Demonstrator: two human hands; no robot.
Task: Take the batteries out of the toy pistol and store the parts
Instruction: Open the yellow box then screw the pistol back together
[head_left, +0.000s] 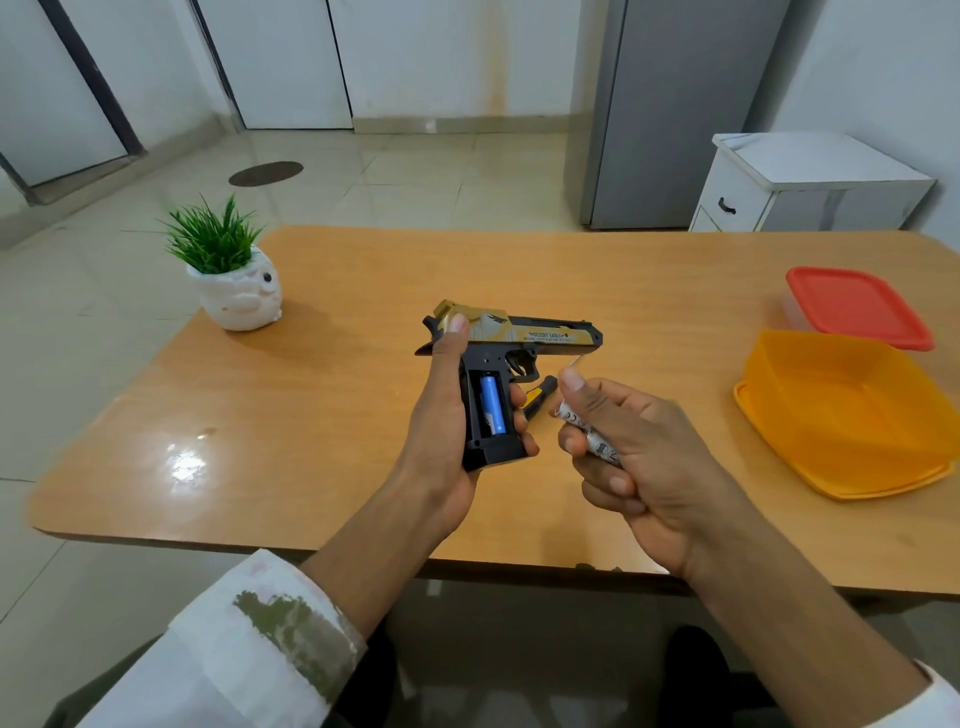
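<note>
My left hand (447, 415) grips the toy pistol (524, 338), gold slide on a black frame, above the middle of the table. The grip's battery bay faces me uncovered, and a blue battery (492, 404) sits inside it. My right hand (639, 452), just right of the pistol, curls round a silver battery (584, 426) with printed markings; something thin and shiny sticks up near its thumb. A black and yellow screwdriver (540, 396) lies on the table between my hands, partly hidden by the left fingers.
An open orange container (852, 415) stands at the table's right, with a clear box under a red lid (857, 306) behind it. A white pot with a green plant (234, 291) is at the back left. The wooden table (311, 441) ends near me.
</note>
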